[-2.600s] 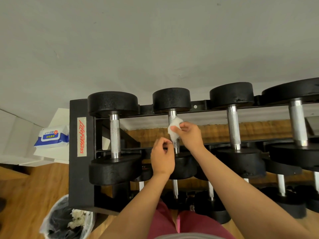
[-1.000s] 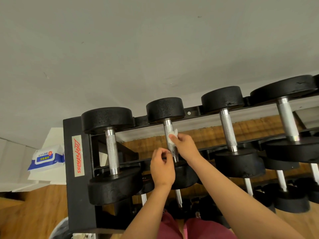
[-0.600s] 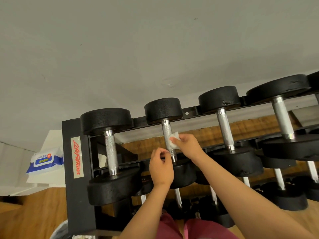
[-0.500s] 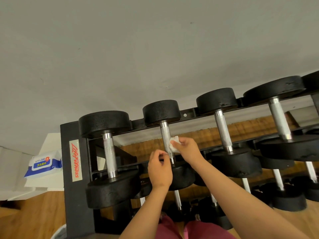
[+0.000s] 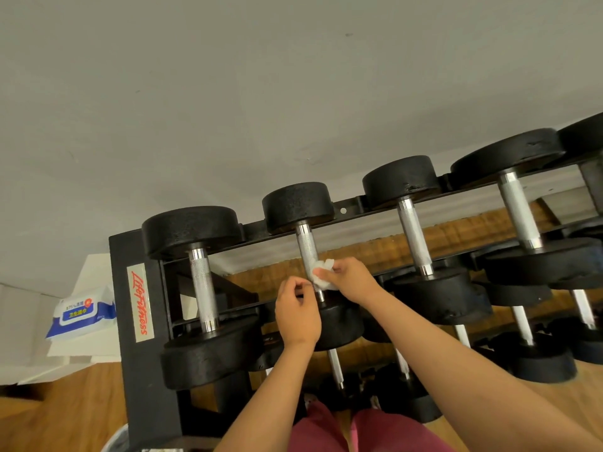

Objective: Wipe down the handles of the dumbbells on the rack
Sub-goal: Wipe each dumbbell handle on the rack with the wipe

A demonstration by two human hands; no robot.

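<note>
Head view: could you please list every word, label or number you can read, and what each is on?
"LifeFitness": red script running up a silver sticker on the black dumbbell rack, on its left upright.
"75%": on the blue-and-white wet-wipes pack; its other characters are too blurred to read.
No readable markings on the dumbbells.

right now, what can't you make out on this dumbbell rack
Head view:
1. Knurled steel handle of the second black dumbbell, lower end: covered by the crumpled white wipe and the right hand.
2. Left hand: whether its fingers touch that handle.
3. Blue-and-white wipes pack: print too small.
4. Far-right black dumbbell: cut by the right edge.
</note>
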